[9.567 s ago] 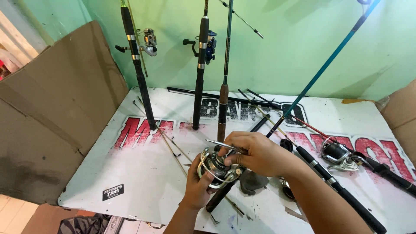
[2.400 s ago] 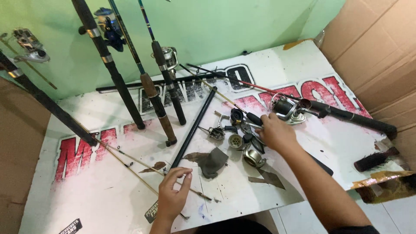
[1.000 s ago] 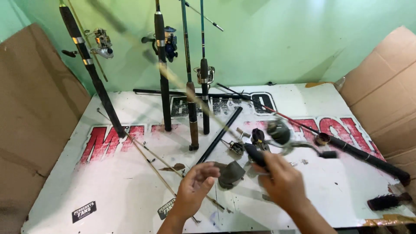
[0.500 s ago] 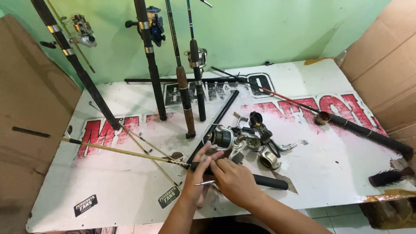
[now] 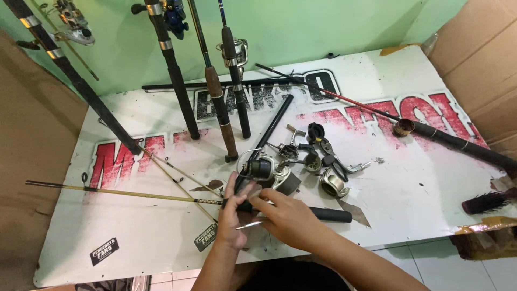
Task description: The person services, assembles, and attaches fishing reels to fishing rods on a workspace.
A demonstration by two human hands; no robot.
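Observation:
My left hand (image 5: 232, 215) grips a fishing rod (image 5: 124, 193) where its thin yellow shaft meets the black handle (image 5: 328, 215); the rod lies flat across the white table (image 5: 161, 242). A spinning reel (image 5: 269, 171) sits on the rod just above my fingers. My right hand (image 5: 288, 216) rests on the handle next to the left hand and pinches a thin metal tool (image 5: 249, 224). Loose reel parts (image 5: 323, 161) lie just to the right.
Several rods with reels (image 5: 226, 91) lean against the green wall at the back. A dark rod with a red tip (image 5: 431, 132) lies at the right. Cardboard sheets (image 5: 479, 59) flank both sides. A dark brush (image 5: 487, 202) lies near the right edge.
Both hands have stayed on the rod handle at the front. The reel now sits on the rod above my left fingers, and the view has shifted slightly.

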